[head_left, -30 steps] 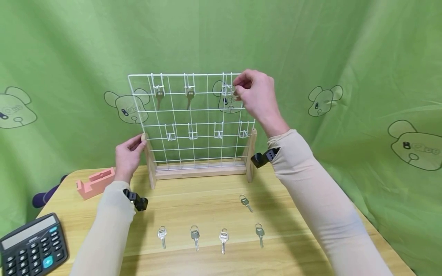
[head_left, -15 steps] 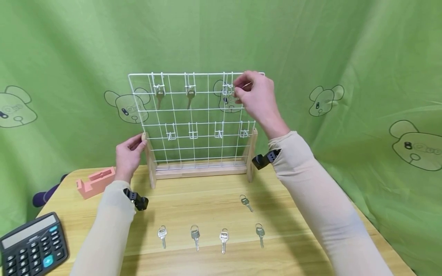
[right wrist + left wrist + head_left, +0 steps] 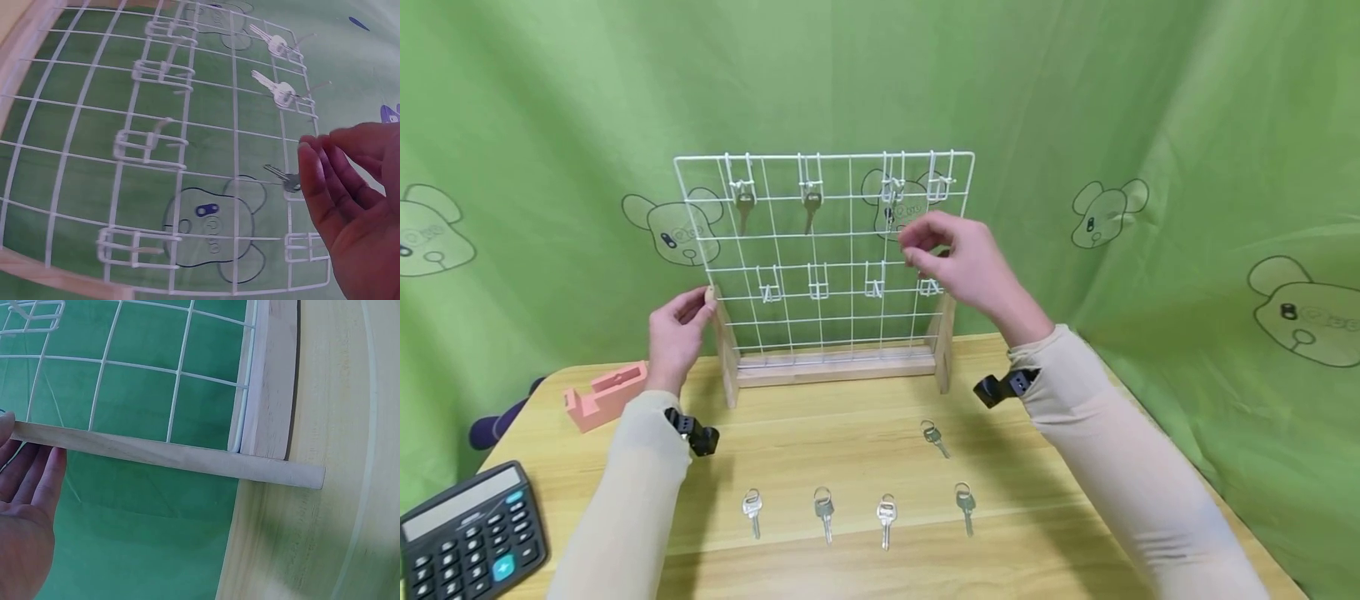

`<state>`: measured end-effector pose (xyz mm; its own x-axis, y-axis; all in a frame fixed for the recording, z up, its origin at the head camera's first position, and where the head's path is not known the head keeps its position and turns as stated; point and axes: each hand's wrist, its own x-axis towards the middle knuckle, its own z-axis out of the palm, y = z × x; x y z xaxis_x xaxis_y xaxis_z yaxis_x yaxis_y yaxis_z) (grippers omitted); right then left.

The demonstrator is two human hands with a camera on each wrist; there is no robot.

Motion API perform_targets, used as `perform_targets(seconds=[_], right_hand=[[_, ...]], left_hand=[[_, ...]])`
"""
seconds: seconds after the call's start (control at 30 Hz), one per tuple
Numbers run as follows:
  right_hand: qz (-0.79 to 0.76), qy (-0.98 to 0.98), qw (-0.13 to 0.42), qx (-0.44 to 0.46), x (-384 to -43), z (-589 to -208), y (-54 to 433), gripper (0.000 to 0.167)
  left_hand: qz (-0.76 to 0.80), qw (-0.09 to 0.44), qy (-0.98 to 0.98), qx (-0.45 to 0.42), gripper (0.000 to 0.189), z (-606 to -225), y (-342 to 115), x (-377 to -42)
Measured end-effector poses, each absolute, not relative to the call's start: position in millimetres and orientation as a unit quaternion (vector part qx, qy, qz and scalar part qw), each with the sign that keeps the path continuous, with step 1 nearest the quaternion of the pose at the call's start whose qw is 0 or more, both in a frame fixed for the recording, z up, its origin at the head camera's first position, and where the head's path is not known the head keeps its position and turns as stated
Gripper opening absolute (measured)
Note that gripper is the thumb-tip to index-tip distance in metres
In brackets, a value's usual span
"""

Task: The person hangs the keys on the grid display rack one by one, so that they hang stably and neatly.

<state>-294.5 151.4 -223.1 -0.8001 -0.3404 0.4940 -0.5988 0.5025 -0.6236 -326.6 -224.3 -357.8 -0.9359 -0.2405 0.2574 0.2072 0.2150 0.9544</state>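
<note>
A white wire grid rack (image 3: 851, 236) stands upright on a wooden base. My left hand (image 3: 676, 337) pinches the top of its left wooden post (image 3: 169, 454) between thumb and fingers. Three keys hang from the upper row of hooks: the left key (image 3: 744, 202), the middle key (image 3: 812, 201) and the third key (image 3: 290, 182), partly hidden by my fingers in the right wrist view. My right hand (image 3: 958, 254) hovers in front of the grid below the third key, fingers loosely bent and holding nothing. The upper right hook (image 3: 939, 190) bears no key.
Lower hooks (image 3: 818, 289) without keys line the grid. Several keys with rings lie on the wooden table, among them a nearer key (image 3: 887, 515) and a farther key (image 3: 932, 435). At left are a pink tape dispenser (image 3: 602, 402) and a black calculator (image 3: 473, 533).
My right hand has let go of the third key, now hanging on its hook, and has drawn down and back from the grid. The left hand keeps its hold on the post.
</note>
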Motion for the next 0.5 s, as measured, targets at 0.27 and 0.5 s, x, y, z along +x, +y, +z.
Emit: perform_targets(seconds=[0.27, 0.5], right_hand=[[0.389, -0.865, 0.092, 0.303, -284.4, -253.0, 163.1, 0.015], [0.359, -0.877, 0.054, 0.316, -281.6, -287.4, 179.6, 0.012]], left_hand=[[-0.628, 0.187, -0.756, 0.005, 0.045, -357.5, -225.3, -327.2], [-0.625, 0.186, -0.758, -0.002, 0.045, -358.2, -225.2, -328.4]])
